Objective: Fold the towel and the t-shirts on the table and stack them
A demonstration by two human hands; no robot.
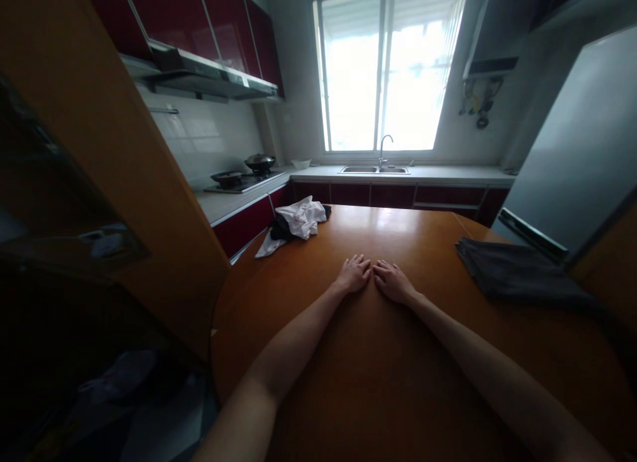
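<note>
My left hand (355, 274) lies palm down on the brown wooden table (318, 356), fingers stretched out and holding nothing. Close beside it, my right hand (393, 281) rests flat in the same way, also without anything in it. A crumpled pile of white and black cloth (301, 220) lies at the table's far left edge, apart from both hands. On the right side of the table is a dark grey folded cloth (517, 273), its layers lying fairly flat.
Beyond the table runs a white counter (448, 174) with a double sink (358, 170) and tap. Pans, among them a lidded wok (259, 162), stand on the stove at left. A fridge (577, 143) borders the right side, a wooden cabinet (164, 183) the left.
</note>
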